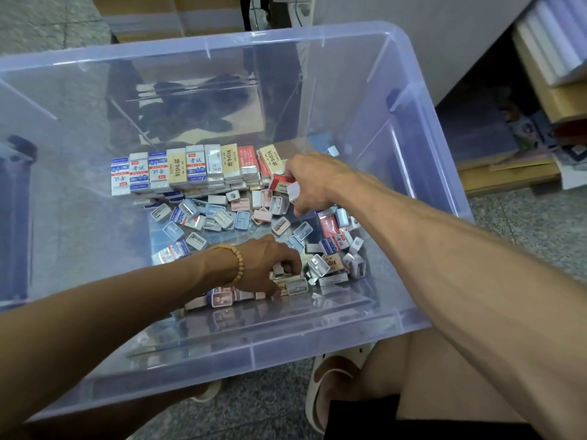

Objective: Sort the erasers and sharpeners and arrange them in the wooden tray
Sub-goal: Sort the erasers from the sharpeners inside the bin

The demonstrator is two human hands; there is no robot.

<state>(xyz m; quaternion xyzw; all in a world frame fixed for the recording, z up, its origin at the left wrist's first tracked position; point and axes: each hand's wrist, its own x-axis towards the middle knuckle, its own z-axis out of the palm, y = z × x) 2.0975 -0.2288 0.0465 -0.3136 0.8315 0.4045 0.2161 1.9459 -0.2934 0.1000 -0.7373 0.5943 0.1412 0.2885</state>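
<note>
Reaching into the clear blue-tinted plastic storage bin point(422, 128), both hands work the pile. Right hand point(313, 182): grip pinching a red-and-white paper-sleeved eraser point(283, 183) at the right end of the neat row of upright sleeved erasers point(190, 168) along the far side. Left hand point(266, 265), with beige bead bracelet point(236, 262): grip curled on small pieces near side, exact item unclear. Loose blue, pink, white boxy plastic sharpeners point(219, 217) scattered mid-bin.

Bright even light; glare on bin walls point(317, 90); wide-angle edge bowing
</note>
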